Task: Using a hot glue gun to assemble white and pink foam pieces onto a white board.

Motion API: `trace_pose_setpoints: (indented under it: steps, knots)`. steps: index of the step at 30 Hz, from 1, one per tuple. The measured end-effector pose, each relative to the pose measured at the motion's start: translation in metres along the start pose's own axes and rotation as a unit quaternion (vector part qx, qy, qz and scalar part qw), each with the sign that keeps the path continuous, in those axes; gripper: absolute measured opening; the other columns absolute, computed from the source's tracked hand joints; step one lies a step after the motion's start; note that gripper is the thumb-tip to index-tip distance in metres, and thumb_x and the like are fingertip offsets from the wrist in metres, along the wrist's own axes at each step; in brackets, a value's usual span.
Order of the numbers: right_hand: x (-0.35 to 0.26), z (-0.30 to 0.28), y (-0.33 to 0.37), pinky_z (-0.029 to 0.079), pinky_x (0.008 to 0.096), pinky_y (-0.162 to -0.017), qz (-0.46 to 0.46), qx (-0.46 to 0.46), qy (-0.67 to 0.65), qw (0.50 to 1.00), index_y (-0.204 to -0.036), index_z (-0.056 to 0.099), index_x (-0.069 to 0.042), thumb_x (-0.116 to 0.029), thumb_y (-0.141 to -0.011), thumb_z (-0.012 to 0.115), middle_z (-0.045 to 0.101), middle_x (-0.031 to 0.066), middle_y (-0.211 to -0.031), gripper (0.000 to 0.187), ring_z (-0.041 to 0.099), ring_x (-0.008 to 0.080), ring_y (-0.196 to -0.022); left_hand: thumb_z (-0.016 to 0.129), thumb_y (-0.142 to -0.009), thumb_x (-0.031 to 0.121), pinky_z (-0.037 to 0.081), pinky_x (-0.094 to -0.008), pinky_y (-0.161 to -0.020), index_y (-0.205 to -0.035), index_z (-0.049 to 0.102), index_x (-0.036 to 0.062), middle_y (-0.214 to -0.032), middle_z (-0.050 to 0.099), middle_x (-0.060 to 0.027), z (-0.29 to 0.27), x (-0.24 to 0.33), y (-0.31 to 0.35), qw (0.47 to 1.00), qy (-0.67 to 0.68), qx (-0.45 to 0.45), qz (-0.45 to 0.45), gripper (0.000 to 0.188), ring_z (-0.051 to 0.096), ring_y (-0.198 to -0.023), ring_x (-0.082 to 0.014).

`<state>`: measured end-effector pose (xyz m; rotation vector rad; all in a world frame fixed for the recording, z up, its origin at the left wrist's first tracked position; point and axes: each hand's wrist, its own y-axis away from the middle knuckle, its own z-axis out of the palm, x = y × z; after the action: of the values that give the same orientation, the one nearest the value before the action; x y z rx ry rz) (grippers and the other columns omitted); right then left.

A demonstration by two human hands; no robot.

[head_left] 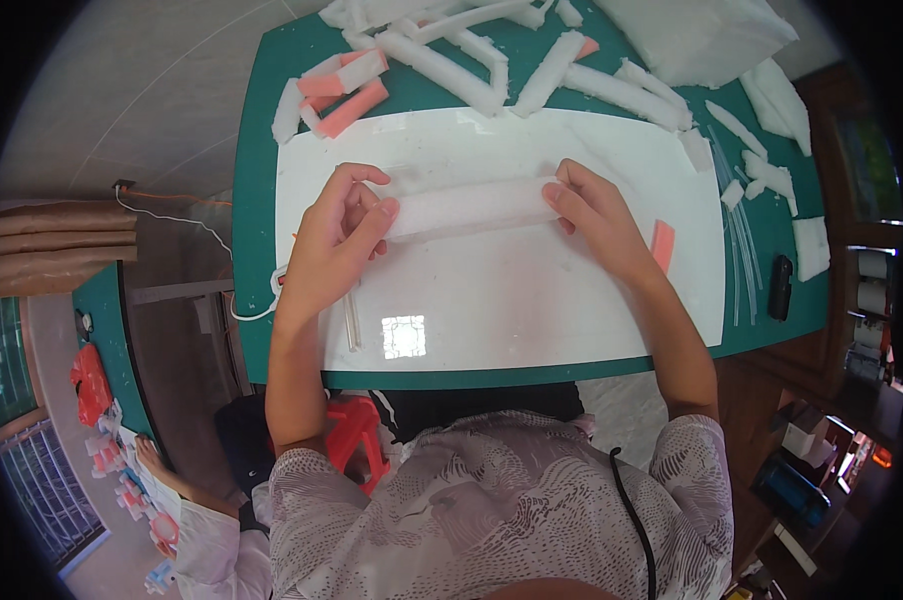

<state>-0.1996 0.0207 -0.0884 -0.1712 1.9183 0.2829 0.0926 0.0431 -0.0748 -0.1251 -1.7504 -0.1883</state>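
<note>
A long white foam strip (477, 208) is held level above a glossy white board (532, 310). My left hand (347, 220) closes on its left end, thumb on the near side. At the strip's right end my right hand (592, 210) pinches it between thumb and fingers. Below my left hand a clear stick (353, 322) lies on the board. A small pink foam piece (663, 245) sits beside my right forearm. Near my left wrist is a white cord with a red-marked switch (279, 280).
White foam strips (442, 70) and pink-and-white foam pieces (342, 95) crowd the far edge of the green table (262, 170). Clear rods (740, 250) and a black object (781, 288) lie at right. A red stool (357, 435) stands below; another person's arm (187, 488) shows at lower left.
</note>
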Motion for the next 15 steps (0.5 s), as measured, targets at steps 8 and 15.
trace_pose_setpoints:
  steps: [8, 15]
  knots:
    - [0.0058, 0.0003, -0.0010, 0.031, 0.0227, -0.054, -0.010, -0.006, -0.043, 0.999, -0.072, 0.049, -0.009, -0.035, -0.094, 0.062, 0.046, -0.0028, -0.062, 0.036, 0.039, 0.0059, -0.058, 0.060, -0.094, 0.010, 0.039, -0.0215, -0.056, -0.112, 0.051, 0.0018, -0.068, 0.047, 0.0022, 0.0011, -0.0017, -0.0005, 1.000, 0.016, 0.002, -0.003, 0.021, 0.046, -0.060, -0.0049]
    - [0.0039, 0.0002, -0.0025, 0.032, 0.0217, -0.055, 0.002, -0.011, -0.061, 0.998, -0.073, 0.048, -0.010, -0.035, -0.094, 0.061, 0.046, -0.0031, -0.063, 0.035, 0.040, 0.0055, -0.059, 0.060, -0.095, 0.010, 0.037, -0.0213, -0.057, -0.111, 0.052, 0.0020, -0.068, 0.047, 0.0028, 0.0006, -0.0009, -0.0014, 1.000, 0.015, 0.003, 0.002, 0.020, 0.046, -0.061, -0.0048]
